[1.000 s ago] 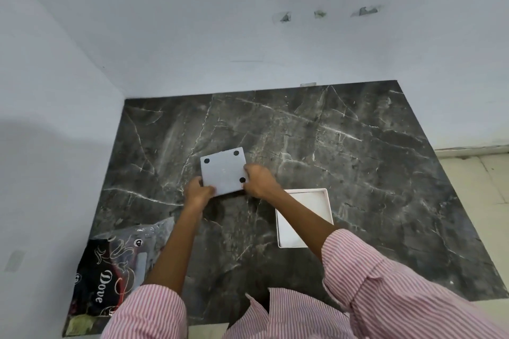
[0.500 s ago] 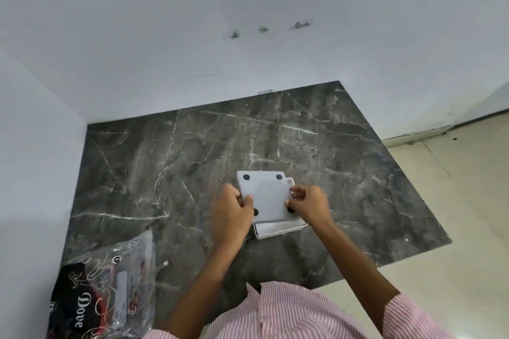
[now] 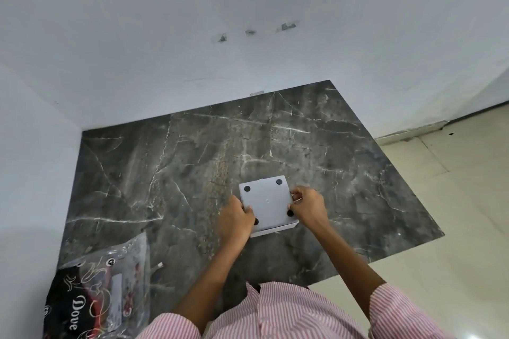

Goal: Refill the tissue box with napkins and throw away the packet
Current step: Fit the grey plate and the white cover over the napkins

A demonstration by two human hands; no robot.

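Note:
A grey square base panel (image 3: 268,202) with black round feet at its corners lies on top of the white tissue box (image 3: 275,230), whose lower edge shows beneath it. My left hand (image 3: 235,221) grips the panel's left edge and my right hand (image 3: 308,205) grips its right edge. The box sits on the dark marble table (image 3: 192,173), right of centre near the front. The crumpled plastic napkin packet (image 3: 102,292), black and clear with "Dove" printed on it, lies at the table's front left corner. No napkins are visible.
White walls close the table at the back and on the left. Cream floor tiles (image 3: 454,215) lie to the right of the table's edge. A small white scrap (image 3: 159,265) lies beside the packet.
Both hands carried the grey panel from the table's middle to the right and set it over the white box, which lay open before. The camera view shifted to the right.

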